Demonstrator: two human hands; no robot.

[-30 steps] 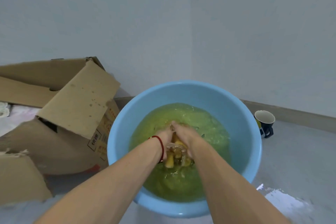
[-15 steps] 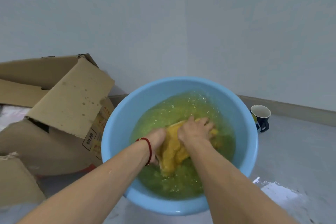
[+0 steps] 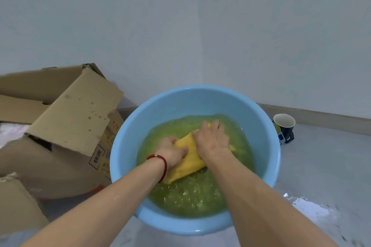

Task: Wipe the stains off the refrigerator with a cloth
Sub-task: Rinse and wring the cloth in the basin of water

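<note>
A yellow cloth (image 3: 187, 161) lies wet in a light blue basin (image 3: 140, 126) of greenish water on the floor. My left hand (image 3: 170, 151), with a red string at the wrist, grips the cloth's near left edge, thumb over it. Farther in, my right hand (image 3: 212, 138) covers the cloth's far end with its fingers curled over the fabric, partly in the water. No refrigerator is in view.
Crumpled cardboard boxes (image 3: 66, 126) stand close to the basin's left side. A dark mug (image 3: 285, 127) sits on the grey floor at the right by the skirting board. A wet patch (image 3: 309, 208) shines on the floor at the lower right. Walls meet in a corner behind.
The cloth was bunched between both hands, then spread out. My right hand has slid farther along it while the left stays at the near end. The water ripples.
</note>
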